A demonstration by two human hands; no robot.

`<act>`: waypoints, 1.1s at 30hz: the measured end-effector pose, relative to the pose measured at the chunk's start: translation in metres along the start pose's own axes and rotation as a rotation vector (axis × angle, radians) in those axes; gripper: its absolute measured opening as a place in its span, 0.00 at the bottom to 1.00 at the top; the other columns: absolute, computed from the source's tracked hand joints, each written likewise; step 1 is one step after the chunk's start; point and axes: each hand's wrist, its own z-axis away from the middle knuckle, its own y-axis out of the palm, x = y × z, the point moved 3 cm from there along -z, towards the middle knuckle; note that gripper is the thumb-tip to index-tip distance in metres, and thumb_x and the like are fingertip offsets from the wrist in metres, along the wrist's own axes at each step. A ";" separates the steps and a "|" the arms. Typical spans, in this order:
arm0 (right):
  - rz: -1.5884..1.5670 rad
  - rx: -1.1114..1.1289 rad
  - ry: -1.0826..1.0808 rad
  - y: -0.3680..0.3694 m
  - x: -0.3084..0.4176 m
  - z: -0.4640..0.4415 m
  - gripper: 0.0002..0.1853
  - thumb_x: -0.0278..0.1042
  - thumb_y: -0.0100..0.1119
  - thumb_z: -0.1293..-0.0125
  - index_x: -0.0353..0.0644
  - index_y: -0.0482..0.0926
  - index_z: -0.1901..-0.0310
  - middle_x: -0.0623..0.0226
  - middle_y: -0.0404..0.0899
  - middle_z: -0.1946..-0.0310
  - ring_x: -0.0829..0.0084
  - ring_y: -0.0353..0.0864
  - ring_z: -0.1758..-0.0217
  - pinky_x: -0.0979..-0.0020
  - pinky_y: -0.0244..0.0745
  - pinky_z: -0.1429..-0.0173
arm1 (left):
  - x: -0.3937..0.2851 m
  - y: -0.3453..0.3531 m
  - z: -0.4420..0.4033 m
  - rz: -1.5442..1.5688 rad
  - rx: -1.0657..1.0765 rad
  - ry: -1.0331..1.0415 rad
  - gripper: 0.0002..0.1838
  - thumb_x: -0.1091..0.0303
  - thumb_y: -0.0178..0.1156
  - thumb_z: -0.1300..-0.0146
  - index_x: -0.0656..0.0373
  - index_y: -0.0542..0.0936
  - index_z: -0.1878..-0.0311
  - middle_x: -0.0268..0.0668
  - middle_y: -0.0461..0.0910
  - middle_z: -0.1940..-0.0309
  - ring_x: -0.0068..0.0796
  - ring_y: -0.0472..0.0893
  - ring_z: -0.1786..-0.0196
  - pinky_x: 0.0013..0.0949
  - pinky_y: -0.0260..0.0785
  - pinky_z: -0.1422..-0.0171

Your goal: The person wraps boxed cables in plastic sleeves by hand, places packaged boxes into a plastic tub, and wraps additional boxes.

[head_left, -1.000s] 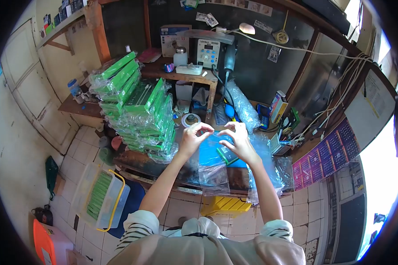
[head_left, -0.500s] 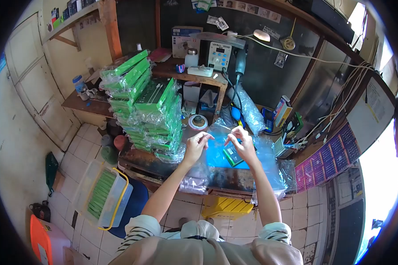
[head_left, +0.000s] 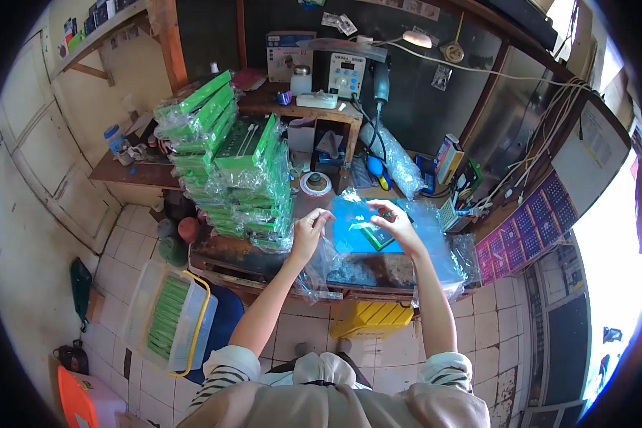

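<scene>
My left hand (head_left: 312,229) is closed over the left edge of the blue mat, with clear plastic film (head_left: 319,262) hanging just below its fingers. My right hand (head_left: 394,224) is bent with fingers curled above the mat, and shiny clear plastic shows at its fingertips. Under and beside the right hand lies a small green and black box (head_left: 376,237), partly hidden by it. The blue mat (head_left: 348,235) rests on the dark workbench (head_left: 264,265). What my left fingers pinch is too small to make out.
Wrapped green boxes (head_left: 253,185) are stacked high on the left. A round tin (head_left: 315,183), bubble wrap roll (head_left: 399,167) and hot air station (head_left: 347,75) stand behind. More plastic bags (head_left: 435,242) lie right. A clear bin (head_left: 167,314) and yellow stool (head_left: 371,319) are below.
The hands have moved a little further apart. Clear plastic now glints beside my right fingertips over the mat, and the film near my left hand has shifted. The head view has moved slightly.
</scene>
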 end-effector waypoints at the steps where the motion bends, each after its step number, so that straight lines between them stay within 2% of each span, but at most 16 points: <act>1: 0.061 -0.033 -0.028 0.000 -0.002 0.000 0.17 0.34 0.61 0.44 0.41 0.75 0.53 0.72 0.71 0.61 0.82 0.68 0.59 0.80 0.65 0.52 | 0.000 0.000 0.001 -0.014 0.001 -0.010 0.12 0.61 0.51 0.36 0.57 0.79 0.69 0.24 0.67 0.87 0.10 0.64 0.83 0.19 0.54 0.79; 3: 0.122 -0.059 -0.057 0.003 0.002 0.000 0.15 0.33 0.61 0.44 0.41 0.76 0.55 0.71 0.72 0.59 0.81 0.70 0.56 0.79 0.65 0.51 | -0.001 0.000 0.004 -0.029 -0.006 -0.020 0.13 0.61 0.51 0.36 0.57 0.79 0.70 0.24 0.67 0.87 0.10 0.64 0.83 0.19 0.54 0.80; 5: -0.017 0.016 -0.041 0.008 0.010 -0.001 0.13 0.32 0.61 0.44 0.39 0.76 0.57 0.69 0.74 0.57 0.79 0.72 0.55 0.78 0.67 0.50 | -0.002 0.001 0.007 -0.030 0.012 -0.032 0.13 0.61 0.51 0.36 0.57 0.79 0.70 0.24 0.66 0.88 0.10 0.63 0.84 0.19 0.53 0.80; 8: -0.014 0.130 0.036 0.017 0.022 0.000 0.14 0.32 0.61 0.44 0.37 0.77 0.56 0.67 0.78 0.62 0.78 0.76 0.58 0.77 0.70 0.51 | -0.005 0.002 0.007 -0.015 -0.008 -0.019 0.13 0.61 0.51 0.36 0.57 0.79 0.69 0.24 0.64 0.89 0.10 0.62 0.85 0.19 0.52 0.80; 12: 0.105 0.197 0.030 0.008 0.013 -0.004 0.09 0.33 0.62 0.45 0.39 0.81 0.65 0.69 0.78 0.69 0.81 0.74 0.68 0.78 0.69 0.60 | -0.006 -0.002 0.006 -0.032 -0.012 -0.024 0.12 0.62 0.51 0.36 0.57 0.79 0.70 0.26 0.66 0.89 0.11 0.64 0.85 0.21 0.54 0.81; 14: 0.179 0.194 0.046 0.006 0.014 -0.003 0.07 0.35 0.63 0.47 0.42 0.82 0.69 0.70 0.77 0.71 0.79 0.72 0.66 0.76 0.67 0.58 | -0.003 -0.004 0.005 -0.014 -0.019 -0.060 0.13 0.60 0.51 0.36 0.57 0.78 0.71 0.26 0.65 0.90 0.11 0.63 0.85 0.21 0.54 0.81; 17: 0.360 0.253 -0.125 0.003 0.015 -0.003 0.09 0.38 0.65 0.51 0.45 0.82 0.68 0.72 0.77 0.70 0.71 0.67 0.54 0.70 0.60 0.47 | 0.002 0.000 0.006 -0.021 -0.007 -0.083 0.13 0.60 0.50 0.35 0.58 0.77 0.71 0.23 0.62 0.90 0.09 0.61 0.85 0.19 0.50 0.81; 21: 0.492 0.231 -0.350 -0.002 0.020 -0.005 0.08 0.36 0.62 0.47 0.43 0.80 0.69 0.70 0.77 0.68 0.72 0.69 0.57 0.71 0.62 0.48 | -0.003 0.013 0.005 -0.041 -0.059 -0.031 0.14 0.61 0.50 0.35 0.59 0.76 0.72 0.23 0.61 0.92 0.09 0.59 0.86 0.19 0.49 0.82; 23: 0.379 0.154 -0.254 -0.013 0.009 -0.010 0.07 0.35 0.61 0.46 0.41 0.79 0.69 0.69 0.77 0.68 0.72 0.71 0.60 0.71 0.64 0.51 | 0.002 0.020 0.009 0.028 0.082 -0.201 0.11 0.59 0.54 0.38 0.58 0.78 0.64 0.26 0.68 0.84 0.12 0.68 0.80 0.20 0.60 0.77; 24: 0.271 0.071 -0.148 -0.021 0.005 -0.011 0.07 0.34 0.59 0.45 0.40 0.79 0.69 0.68 0.77 0.69 0.72 0.72 0.63 0.72 0.66 0.54 | 0.003 0.026 0.014 0.023 0.078 -0.199 0.11 0.59 0.54 0.38 0.58 0.78 0.64 0.26 0.68 0.84 0.12 0.68 0.80 0.20 0.60 0.77; 26: 0.161 0.058 -0.146 -0.028 0.005 -0.010 0.08 0.34 0.57 0.43 0.39 0.78 0.69 0.66 0.78 0.73 0.72 0.74 0.68 0.72 0.68 0.60 | 0.004 0.042 0.022 0.011 0.169 -0.101 0.19 0.58 0.60 0.43 0.57 0.74 0.52 0.32 0.74 0.67 0.18 0.75 0.64 0.23 0.68 0.60; 27: 0.267 0.119 -0.225 -0.031 0.006 -0.011 0.08 0.34 0.57 0.43 0.39 0.78 0.69 0.66 0.78 0.75 0.72 0.74 0.68 0.72 0.68 0.60 | -0.012 0.046 0.023 0.020 0.118 -0.094 0.29 0.59 0.64 0.47 0.56 0.68 0.44 0.38 0.69 0.51 0.28 0.71 0.48 0.30 0.64 0.44; 28: 0.372 0.182 -0.302 -0.030 0.010 -0.009 0.08 0.35 0.56 0.42 0.39 0.78 0.69 0.66 0.77 0.76 0.72 0.74 0.68 0.71 0.68 0.61 | -0.024 0.050 0.018 0.016 0.111 -0.098 0.29 0.59 0.64 0.47 0.56 0.68 0.44 0.38 0.69 0.51 0.28 0.71 0.48 0.30 0.64 0.44; 30: 0.486 0.235 -0.383 -0.034 0.015 -0.007 0.08 0.34 0.55 0.42 0.39 0.78 0.69 0.66 0.77 0.78 0.72 0.75 0.69 0.71 0.68 0.62 | -0.053 0.053 -0.003 -0.109 0.085 0.210 0.28 0.62 0.64 0.48 0.58 0.68 0.44 0.41 0.67 0.47 0.30 0.70 0.46 0.33 0.62 0.42; 32: 0.479 0.283 -0.401 -0.034 0.013 -0.008 0.08 0.34 0.55 0.43 0.39 0.79 0.69 0.66 0.78 0.77 0.70 0.75 0.67 0.70 0.69 0.61 | -0.063 0.058 -0.020 -0.151 0.167 0.231 0.25 0.62 0.64 0.49 0.60 0.71 0.48 0.39 0.71 0.50 0.29 0.70 0.45 0.34 0.61 0.42; 33: 0.433 0.298 -0.395 -0.035 0.010 -0.009 0.08 0.34 0.55 0.43 0.38 0.79 0.68 0.67 0.78 0.77 0.72 0.77 0.69 0.72 0.70 0.61 | -0.058 0.062 -0.027 -0.144 0.301 0.143 0.21 0.62 0.63 0.48 0.59 0.73 0.51 0.37 0.73 0.53 0.28 0.69 0.45 0.33 0.60 0.41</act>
